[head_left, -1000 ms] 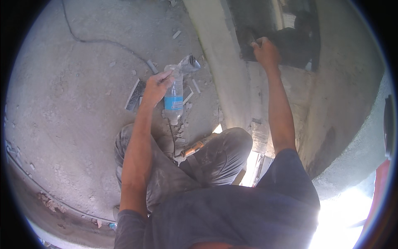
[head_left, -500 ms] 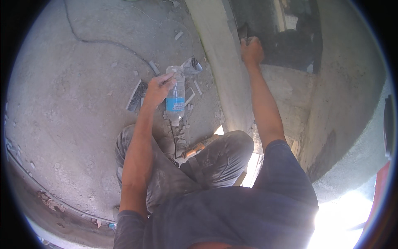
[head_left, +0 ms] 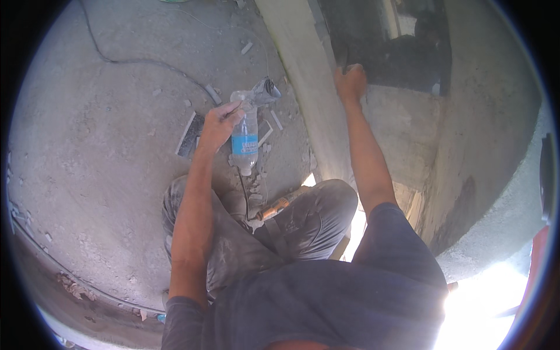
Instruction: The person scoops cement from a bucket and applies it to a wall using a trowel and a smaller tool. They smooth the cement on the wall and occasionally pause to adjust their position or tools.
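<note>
My left hand [head_left: 220, 125] is closed on the upper part of a clear plastic bottle [head_left: 245, 140] with a blue label. The bottle is upside down, its narrow neck toward me. My right hand [head_left: 351, 84] reaches far forward and is closed at the near left edge of a glossy dark slab [head_left: 402, 67]. A thin dark blade-like piece [head_left: 342, 55] shows just beyond its fingers; its kind is unclear. Crumpled clear plastic with a silvery end [head_left: 267, 91] lies beside the bottle's far end.
A long concrete ledge [head_left: 297, 70] separates the dusty floor from the slab. Stone offcuts [head_left: 189, 134] and chips lie around the bottle. A black cable [head_left: 140, 61] crosses the floor. An orange-and-grey power tool [head_left: 274, 209] sits by my crossed legs. A curved concrete wall [head_left: 484, 116] rises at right.
My right hand has drawn back toward me along the slab's left edge. The left hand still holds the bottle in much the same place; the whole view has shifted slightly.
</note>
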`<state>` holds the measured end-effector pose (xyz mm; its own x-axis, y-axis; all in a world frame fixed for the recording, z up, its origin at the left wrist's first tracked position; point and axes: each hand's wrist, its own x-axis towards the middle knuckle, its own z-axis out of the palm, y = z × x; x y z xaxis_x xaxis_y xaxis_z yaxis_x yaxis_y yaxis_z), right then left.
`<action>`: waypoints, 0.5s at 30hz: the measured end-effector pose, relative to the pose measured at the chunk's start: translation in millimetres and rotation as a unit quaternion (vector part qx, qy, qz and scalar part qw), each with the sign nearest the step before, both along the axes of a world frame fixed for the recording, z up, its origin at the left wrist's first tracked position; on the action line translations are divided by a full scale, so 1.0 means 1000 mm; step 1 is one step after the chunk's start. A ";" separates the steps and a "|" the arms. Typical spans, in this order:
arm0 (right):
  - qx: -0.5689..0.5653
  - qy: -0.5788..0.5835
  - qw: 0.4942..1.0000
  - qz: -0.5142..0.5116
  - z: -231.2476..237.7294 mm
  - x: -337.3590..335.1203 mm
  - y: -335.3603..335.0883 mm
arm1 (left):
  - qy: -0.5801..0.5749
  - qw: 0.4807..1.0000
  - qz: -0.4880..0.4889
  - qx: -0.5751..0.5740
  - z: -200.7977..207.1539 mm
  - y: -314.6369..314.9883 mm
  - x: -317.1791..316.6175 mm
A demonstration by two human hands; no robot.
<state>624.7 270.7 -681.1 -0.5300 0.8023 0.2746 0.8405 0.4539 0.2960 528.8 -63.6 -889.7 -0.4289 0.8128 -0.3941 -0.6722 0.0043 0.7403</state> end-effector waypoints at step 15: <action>-0.566 0.161 0.801 0.109 0.126 -0.040 -0.148 | -0.015 0.993 0.046 0.105 0.080 -0.041 -0.030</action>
